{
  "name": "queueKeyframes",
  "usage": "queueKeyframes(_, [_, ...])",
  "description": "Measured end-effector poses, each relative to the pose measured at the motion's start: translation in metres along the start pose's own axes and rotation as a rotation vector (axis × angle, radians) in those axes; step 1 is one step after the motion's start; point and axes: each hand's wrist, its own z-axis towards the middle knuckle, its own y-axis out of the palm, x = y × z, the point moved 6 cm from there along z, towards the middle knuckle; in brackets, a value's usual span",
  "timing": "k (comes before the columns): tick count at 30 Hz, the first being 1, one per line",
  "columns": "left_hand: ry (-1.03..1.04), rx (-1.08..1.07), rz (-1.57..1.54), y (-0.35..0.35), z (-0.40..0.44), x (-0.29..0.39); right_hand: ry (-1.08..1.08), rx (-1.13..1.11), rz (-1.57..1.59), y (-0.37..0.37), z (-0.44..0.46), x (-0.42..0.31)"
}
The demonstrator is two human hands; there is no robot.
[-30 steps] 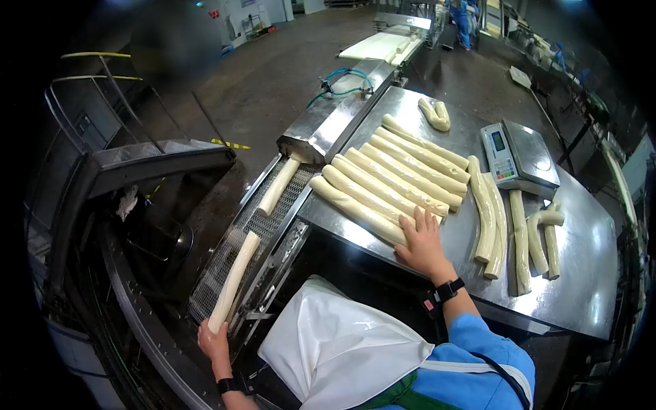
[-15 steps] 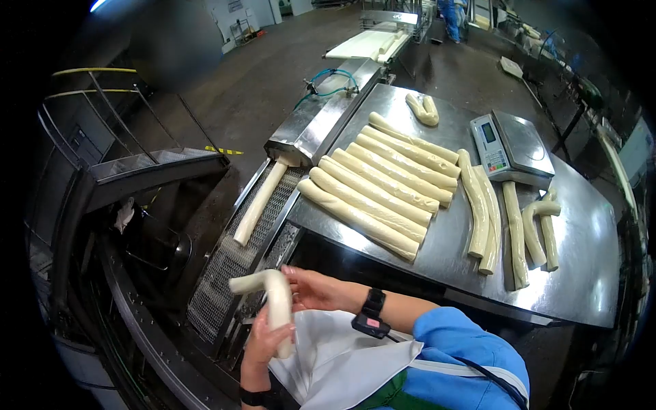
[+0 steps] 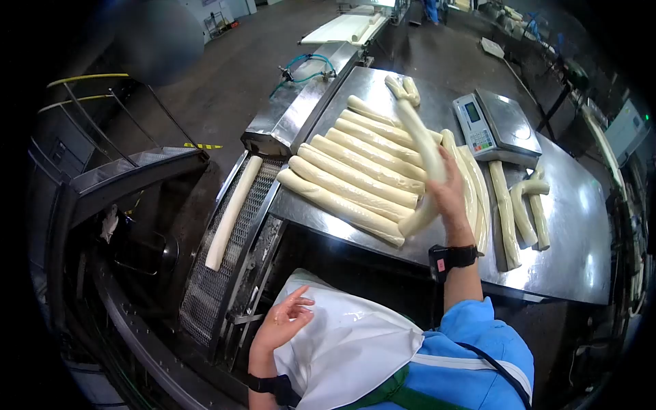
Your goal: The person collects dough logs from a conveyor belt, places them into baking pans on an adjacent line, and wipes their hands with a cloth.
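Note:
My right hand (image 3: pixel 447 184) is wrapped round the middle of a pale dough roll (image 3: pixel 418 133), which hangs curved and slightly blurred over the steel table (image 3: pixel 567 253). Beneath and to its left, several similar rolls (image 3: pixel 355 179) lie side by side. My left hand (image 3: pixel 285 318) is empty, fingers apart, above the white apron (image 3: pixel 348 328). A single roll (image 3: pixel 234 212) lies lengthwise on the mesh conveyor (image 3: pixel 198 301) at the left.
A digital scale (image 3: pixel 502 126) stands on the table's right part, with loose rolls (image 3: pixel 504 219) below it. A folded roll (image 3: pixel 403 89) lies at the back. A metal machine housing (image 3: pixel 294 102) covers the conveyor's far end. Metal steps (image 3: pixel 137 164) stand left.
My right hand has carried the roll from in front of the apron to over the table. My left hand has let go of it. The conveyor roll has come clear of the housing.

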Motion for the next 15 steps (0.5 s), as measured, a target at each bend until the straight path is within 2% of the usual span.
queueKeyframes(1, [0.003,0.003,-0.003,-0.006,-0.003,-0.009,-0.083,0.141,-0.341,-0.017,0.003,0.025])
queueKeyframes(3, [0.001,0.216,0.042,-0.029,-0.006,-0.022,0.025,0.195,-0.569,-0.034,-0.003,0.069])
queueKeyframes(4, [-0.021,0.27,0.013,-0.037,-0.008,-0.026,0.017,0.192,-0.568,-0.032,-0.013,0.082])
queueKeyframes(6, [-0.052,0.335,0.078,-0.052,-0.013,-0.032,0.105,0.107,-1.128,-0.027,-0.03,0.102])
queueKeyframes(7, [-0.09,0.395,0.146,-0.061,-0.016,-0.034,0.1,0.107,-1.126,-0.021,-0.036,0.093])
queueKeyframes(9, [-0.104,0.416,0.185,-0.076,-0.016,-0.036,-0.028,-0.131,-1.023,0.018,-0.051,0.071])
queueKeyframes(11, [-0.007,0.566,0.298,-0.099,-0.015,-0.044,0.012,-0.261,-0.916,0.052,-0.061,0.059])
queueKeyframes(13, [0.037,0.621,0.636,-0.111,-0.014,-0.007,-0.067,-0.262,-0.976,0.074,-0.065,0.049])
queueKeyframes(15, [0.058,0.742,0.784,-0.139,-0.017,-0.02,-0.176,-0.286,-1.022,0.087,-0.069,0.04])
